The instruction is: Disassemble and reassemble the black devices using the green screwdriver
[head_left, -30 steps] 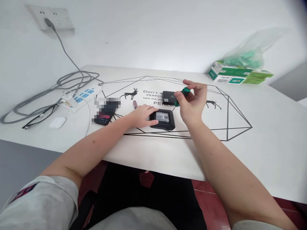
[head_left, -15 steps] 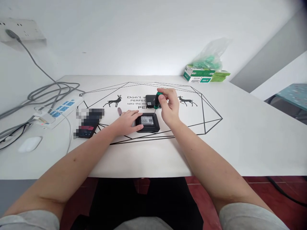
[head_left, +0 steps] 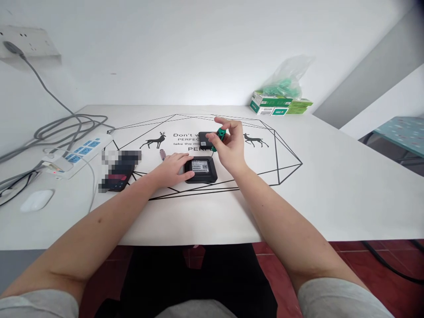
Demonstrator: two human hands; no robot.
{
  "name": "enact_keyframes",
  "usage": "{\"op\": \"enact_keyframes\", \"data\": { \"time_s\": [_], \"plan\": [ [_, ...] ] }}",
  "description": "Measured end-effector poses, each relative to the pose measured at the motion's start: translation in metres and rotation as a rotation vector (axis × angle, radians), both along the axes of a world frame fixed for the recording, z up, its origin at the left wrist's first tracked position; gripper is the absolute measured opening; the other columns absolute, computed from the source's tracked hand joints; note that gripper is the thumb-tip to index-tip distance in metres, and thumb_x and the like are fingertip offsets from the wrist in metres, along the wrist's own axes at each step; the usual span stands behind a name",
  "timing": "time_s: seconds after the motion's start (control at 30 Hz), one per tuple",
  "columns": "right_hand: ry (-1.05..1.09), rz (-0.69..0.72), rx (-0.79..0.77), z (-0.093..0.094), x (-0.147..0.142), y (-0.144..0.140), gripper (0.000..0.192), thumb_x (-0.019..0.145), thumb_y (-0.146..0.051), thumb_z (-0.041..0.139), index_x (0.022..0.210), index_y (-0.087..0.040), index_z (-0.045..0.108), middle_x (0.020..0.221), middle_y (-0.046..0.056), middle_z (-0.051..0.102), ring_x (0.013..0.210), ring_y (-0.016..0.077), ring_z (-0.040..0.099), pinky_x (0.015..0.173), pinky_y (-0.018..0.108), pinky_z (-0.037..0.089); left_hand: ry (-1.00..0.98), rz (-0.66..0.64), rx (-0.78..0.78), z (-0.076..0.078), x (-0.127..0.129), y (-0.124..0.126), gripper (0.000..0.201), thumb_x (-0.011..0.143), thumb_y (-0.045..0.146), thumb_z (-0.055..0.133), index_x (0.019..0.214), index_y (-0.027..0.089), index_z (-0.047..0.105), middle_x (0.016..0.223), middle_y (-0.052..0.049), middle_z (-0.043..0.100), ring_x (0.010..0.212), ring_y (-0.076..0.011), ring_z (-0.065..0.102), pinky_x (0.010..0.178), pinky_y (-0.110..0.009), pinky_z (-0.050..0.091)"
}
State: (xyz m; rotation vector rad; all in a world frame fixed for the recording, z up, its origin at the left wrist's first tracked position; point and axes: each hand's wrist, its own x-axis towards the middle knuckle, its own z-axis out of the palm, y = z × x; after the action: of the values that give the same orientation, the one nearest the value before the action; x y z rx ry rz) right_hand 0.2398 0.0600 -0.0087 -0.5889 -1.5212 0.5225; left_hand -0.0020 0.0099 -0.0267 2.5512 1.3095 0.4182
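A square black case (head_left: 212,177) with a white printed label (head_left: 199,166) lies flat on the table in front of me. My left hand (head_left: 172,170) holds its left side, thumb on the near part and fingers at the far corner. In my right hand (head_left: 230,148) is a screwdriver (head_left: 220,132) with a green and black handle, pinched between thumb and fingers. Its thin shaft slants down to the case's far right corner; the tip is too small to make out. Behind my right hand sits a second flat black piece (head_left: 203,138), partly hidden.
A second screwdriver handle (head_left: 162,154) lies beyond my left hand. Further left are a phone (head_left: 124,172), a white power strip (head_left: 84,152), coiled grey cable (head_left: 59,126) and a white rounded case (head_left: 37,201). Green-and-white boxes (head_left: 271,101) under a plastic bag (head_left: 291,75) stand back right.
The screwdriver handle has tilted further right, and my right thumb and index finger have shifted on it. My left hand still holds the case. The whole view has shifted slightly.
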Motion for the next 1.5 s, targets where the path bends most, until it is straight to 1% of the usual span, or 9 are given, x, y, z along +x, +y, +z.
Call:
{"op": "enact_keyframes", "data": {
  "time_s": [0.13,0.27,0.63,0.77,0.87,1.0,1.17,1.33,1.5],
  "plan": [
    [-0.001,-0.07,0.015,0.003,0.001,-0.004,0.043,0.097,-0.065,0.076,0.115,-0.032,0.054,0.13,0.006,0.073,0.102,0.0203,0.075,0.09,0.043,0.065,-0.011,0.004,-0.01,0.001,-0.001,-0.001,0.064,0.108,0.059,0.053,0.159,0.021,0.056,0.169,-0.018,0.054,0.158,-0.0381,0.045,0.131,-0.062,0.034],
    [-0.058,-0.129,0.042,0.007,0.004,-0.011,0.035,0.107,-0.063,0.06,0.118,-0.03,0.067,0.122,0.006,0.077,0.096,0.0213,0.073,0.088,0.044,0.062,-0.011,0.012,-0.016,0.002,0.0,-0.001,0.064,0.108,0.059,0.052,0.159,0.021,0.056,0.168,-0.018,0.054,0.158,-0.0378,0.046,0.131,-0.062,0.034],
    [-0.136,-0.217,0.144,0.01,0.011,-0.01,0.034,0.11,-0.056,0.053,0.119,-0.031,0.074,0.106,0.005,0.069,0.1,0.0243,0.067,0.089,0.047,0.06,-0.02,0.022,-0.019,0.003,0.002,-0.001,0.063,0.109,0.059,0.047,0.157,0.019,0.057,0.167,-0.018,0.057,0.156,-0.0371,0.048,0.13,-0.061,0.034],
    [-0.127,-0.208,0.141,0.007,0.009,-0.009,0.026,0.109,-0.052,0.058,0.12,-0.031,0.069,0.108,0.005,0.065,0.099,0.0225,0.066,0.084,0.043,0.06,-0.012,0.031,-0.012,0.002,0.001,0.0,0.063,0.109,0.059,0.047,0.156,0.018,0.058,0.165,-0.019,0.057,0.156,-0.0379,0.049,0.129,-0.062,0.036],
    [-0.073,-0.142,0.115,0.003,0.005,-0.007,0.026,0.106,-0.053,0.065,0.12,-0.032,0.061,0.125,0.007,0.064,0.105,0.0219,0.068,0.081,0.039,0.061,-0.011,0.033,-0.01,0.002,0.001,0.0,0.061,0.109,0.058,0.048,0.156,0.02,0.059,0.164,-0.018,0.059,0.154,-0.0379,0.05,0.129,-0.062,0.037],
    [-0.042,-0.055,0.03,-0.001,0.002,-0.006,0.035,0.102,-0.058,0.07,0.121,-0.034,0.052,0.142,0.007,0.064,0.096,0.0187,0.071,0.083,0.041,0.064,-0.016,0.031,0.003,0.003,0.001,0.0,0.058,0.109,0.056,0.049,0.155,0.022,0.06,0.163,-0.016,0.061,0.152,-0.0383,0.052,0.128,-0.063,0.037],
    [-0.05,-0.11,0.041,0.0,0.002,-0.008,0.043,0.099,-0.065,0.073,0.12,-0.033,0.056,0.131,0.007,0.072,0.116,0.024,0.073,0.096,0.046,0.064,-0.017,0.041,-0.001,0.003,0.001,0.001,0.059,0.109,0.057,0.048,0.154,0.021,0.061,0.162,-0.016,0.061,0.152,-0.0381,0.052,0.128,-0.061,0.037],
    [-0.075,-0.115,0.046,0.005,0.005,-0.012,0.038,0.106,-0.066,0.063,0.124,-0.033,0.062,0.129,0.006,0.074,0.099,0.0221,0.075,0.092,0.048,0.064,-0.025,0.035,0.0,0.002,0.0,0.003,0.06,0.109,0.057,0.047,0.153,0.019,0.061,0.162,-0.017,0.061,0.152,-0.0372,0.052,0.129,-0.061,0.036],
    [-0.121,-0.147,0.069,0.008,0.007,-0.015,0.038,0.109,-0.064,0.057,0.123,-0.031,0.068,0.123,0.007,0.077,0.106,0.0242,0.075,0.092,0.046,0.063,-0.025,0.039,0.002,0.003,0.0,0.002,0.059,0.109,0.058,0.047,0.153,0.021,0.062,0.161,-0.016,0.063,0.151,-0.0364,0.053,0.129,-0.061,0.037]
  ]
}}
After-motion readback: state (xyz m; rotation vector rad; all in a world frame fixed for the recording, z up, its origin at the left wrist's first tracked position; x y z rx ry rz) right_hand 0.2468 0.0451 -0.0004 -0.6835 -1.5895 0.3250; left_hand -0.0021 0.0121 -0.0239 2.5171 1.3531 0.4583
